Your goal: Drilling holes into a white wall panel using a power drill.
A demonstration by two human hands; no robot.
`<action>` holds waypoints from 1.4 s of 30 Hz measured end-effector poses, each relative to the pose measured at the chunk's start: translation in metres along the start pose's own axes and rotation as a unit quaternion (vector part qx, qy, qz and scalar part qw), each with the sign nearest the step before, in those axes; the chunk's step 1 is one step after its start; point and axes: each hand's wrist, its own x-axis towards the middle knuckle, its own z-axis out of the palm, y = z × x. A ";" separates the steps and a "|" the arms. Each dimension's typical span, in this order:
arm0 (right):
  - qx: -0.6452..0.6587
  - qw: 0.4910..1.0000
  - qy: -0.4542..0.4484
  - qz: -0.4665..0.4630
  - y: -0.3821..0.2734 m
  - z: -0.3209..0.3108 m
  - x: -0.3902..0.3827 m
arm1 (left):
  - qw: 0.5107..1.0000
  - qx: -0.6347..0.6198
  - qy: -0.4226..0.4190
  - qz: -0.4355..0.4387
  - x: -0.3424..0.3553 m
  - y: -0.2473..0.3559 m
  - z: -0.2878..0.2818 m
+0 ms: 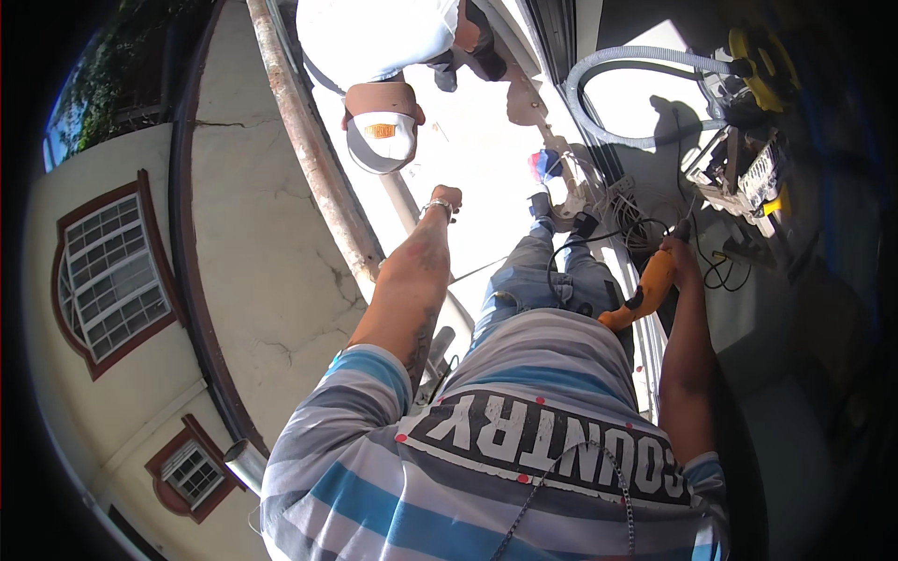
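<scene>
My right hand (685, 254) is closed round the front of an orange power drill (652, 282). Its dark chuck points away from me and its rear end lies near my right hip. Stretched out ahead over the bright floor, my left hand (446, 199) has its fingers curled in; what lies inside them, if anything, is hidden. A bracelet circles that wrist. Beyond the left hand, another person in a white shirt and white cap (382, 140) bends forward.
A rusty pipe rail (313, 154) runs along the left, before a house wall (257, 252) with windows. To the right are a vacuum cleaner (762, 70) with a grey hose (599, 61), a dusty power tool (739, 173) and tangled cables (636, 208). A door track (645, 360) runs beside my legs.
</scene>
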 end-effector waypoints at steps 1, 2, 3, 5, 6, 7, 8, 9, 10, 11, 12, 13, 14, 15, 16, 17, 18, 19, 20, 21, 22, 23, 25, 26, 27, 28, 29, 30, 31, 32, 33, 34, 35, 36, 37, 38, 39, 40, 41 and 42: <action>0.008 1.000 0.005 0.008 0.004 0.000 0.002 | 1.000 -0.010 0.000 -0.002 -0.001 0.000 0.001; -0.006 1.000 0.000 0.028 -0.003 0.003 -0.004 | 1.000 -0.001 -0.002 -0.002 -0.002 -0.001 0.000; -0.021 0.999 -0.006 0.047 -0.011 0.007 -0.009 | 1.000 -0.006 -0.004 -0.003 -0.002 -0.001 -0.001; -0.018 0.999 -0.005 0.042 -0.019 0.013 -0.021 | 1.000 -0.006 -0.007 -0.006 0.003 -0.004 -0.002; -0.020 0.999 -0.006 0.034 -0.020 0.015 -0.024 | 1.000 -0.007 -0.006 -0.002 0.010 -0.007 -0.002; -0.016 0.999 -0.005 0.038 -0.020 0.017 -0.024 | 1.000 -0.008 -0.006 0.001 0.014 -0.009 -0.003; -0.016 0.999 0.004 0.042 -0.021 0.018 -0.023 | 1.000 -0.004 -0.006 0.000 0.014 -0.009 -0.003; -0.016 0.999 0.013 0.045 -0.021 0.018 -0.024 | 1.000 -0.012 -0.005 -0.003 0.014 -0.009 -0.004; -0.014 0.999 0.013 0.048 -0.020 0.018 -0.027 | 1.000 -0.021 -0.003 -0.007 0.013 -0.009 -0.005; -0.007 0.999 0.014 0.050 -0.022 0.020 -0.028 | 1.000 -0.020 -0.002 -0.008 0.011 -0.009 -0.006; 0.000 0.999 0.015 0.052 -0.022 0.022 -0.028 | 1.000 -0.012 -0.003 -0.005 0.009 -0.007 -0.007; 0.000 0.998 0.013 0.054 -0.019 0.021 -0.026 | 1.000 -0.003 -0.004 -0.002 0.006 -0.006 -0.008; -0.004 0.999 0.012 0.049 -0.018 0.018 -0.025 | 1.000 -0.004 -0.003 -0.004 0.004 -0.005 -0.008; -0.008 0.999 0.011 0.045 -0.016 0.017 -0.025 | 1.000 0.000 -0.001 -0.005 0.003 -0.004 -0.008; -0.009 0.999 0.009 0.045 -0.014 0.017 -0.024 | 1.000 0.003 0.001 -0.007 0.000 -0.002 -0.008; -0.014 0.999 0.009 0.050 -0.019 0.020 -0.028 | 1.000 0.001 0.001 -0.005 -0.003 -0.001 -0.009; -0.019 0.998 0.008 0.055 -0.021 0.022 -0.030 | 1.000 -0.001 0.002 -0.007 -0.003 -0.002 -0.009; -0.021 0.998 0.007 0.055 -0.020 0.023 -0.031 | 1.000 0.001 0.001 -0.004 -0.002 -0.004 -0.009; -0.022 0.999 0.007 0.048 -0.020 0.024 -0.031 | 1.000 0.004 -0.001 -0.001 -0.002 -0.004 -0.009; -0.024 0.999 0.008 0.041 -0.020 0.024 -0.031 | 1.000 0.002 0.000 -0.001 -0.001 -0.005 -0.009; -0.025 0.999 0.008 0.041 -0.018 0.022 -0.027 | 1.000 0.004 -0.003 0.000 -0.001 -0.006 -0.010; -0.030 0.998 0.009 0.050 -0.018 0.021 -0.025 | 1.000 0.006 -0.006 0.001 0.000 -0.006 -0.010; -0.036 0.998 0.010 0.058 -0.017 0.020 -0.022 | 1.000 -0.006 0.002 0.000 0.001 -0.006 -0.007; -0.020 0.998 0.013 0.059 -0.024 0.027 -0.033 | 1.000 -0.017 0.009 -0.001 0.003 -0.008 -0.007; -0.005 0.998 0.015 0.060 -0.029 0.031 -0.039 | 1.000 -0.018 0.008 -0.002 0.007 -0.009 -0.007; -0.006 0.998 0.016 0.060 -0.031 0.031 -0.040 | 1.000 -0.017 0.012 -0.011 0.016 -0.010 -0.006; -0.006 0.999 0.013 0.052 -0.032 0.030 -0.041 | 1.000 -0.015 0.015 -0.019 0.027 -0.011 -0.005; -0.008 0.999 0.006 0.044 -0.035 0.031 -0.042 | 1.000 -0.018 0.016 -0.020 0.066 -0.028 -0.003; -0.011 0.999 0.001 0.044 -0.039 0.034 -0.043 | 0.999 0.027 0.026 0.026 0.125 -0.058 -0.003; -0.029 1.000 -0.001 -0.006 -0.044 0.036 -0.048 | 0.994 0.075 0.035 0.073 0.160 -0.074 -0.003; -0.046 0.997 -0.001 -0.056 -0.048 0.035 -0.053 | 0.994 0.074 0.034 0.073 0.169 -0.075 -0.003; -0.046 0.997 -0.001 -0.056 -0.050 0.031 -0.055 | 0.996 0.052 0.040 0.067 0.174 -0.076 -0.006; -0.022 0.997 0.013 -0.071 -0.053 0.026 -0.055 | 0.997 0.028 0.048 0.060 0.175 -0.078 -0.008; 0.001 0.996 0.031 -0.087 -0.058 0.022 -0.057 | 0.997 0.026 0.046 0.060 0.162 -0.073 -0.009; 0.001 0.995 0.037 -0.089 -0.065 0.018 -0.067 | 0.995 -0.084 0.038 0.024 0.128 -0.055 -0.011; 0.014 0.994 0.065 -0.087 -0.074 0.014 -0.078 | 0.980 -0.194 0.031 -0.013 0.091 -0.037 -0.017; 0.026 0.992 0.089 -0.084 -0.081 0.014 -0.085 | 0.951 -0.302 0.025 -0.052 0.067 -0.028 -0.022; 0.027 0.992 0.093 -0.085 -0.084 0.014 -0.088 | 0.952 -0.301 0.023 -0.050 0.061 -0.026 -0.024; 0.045 0.985 0.117 -0.120 -0.087 0.013 -0.091 | 0.957 -0.285 0.010 -0.044 0.058 -0.024 -0.026; 0.063 0.976 0.143 -0.154 -0.091 0.012 -0.097 | 0.963 -0.268 -0.005 -0.039 0.045 -0.018 -0.026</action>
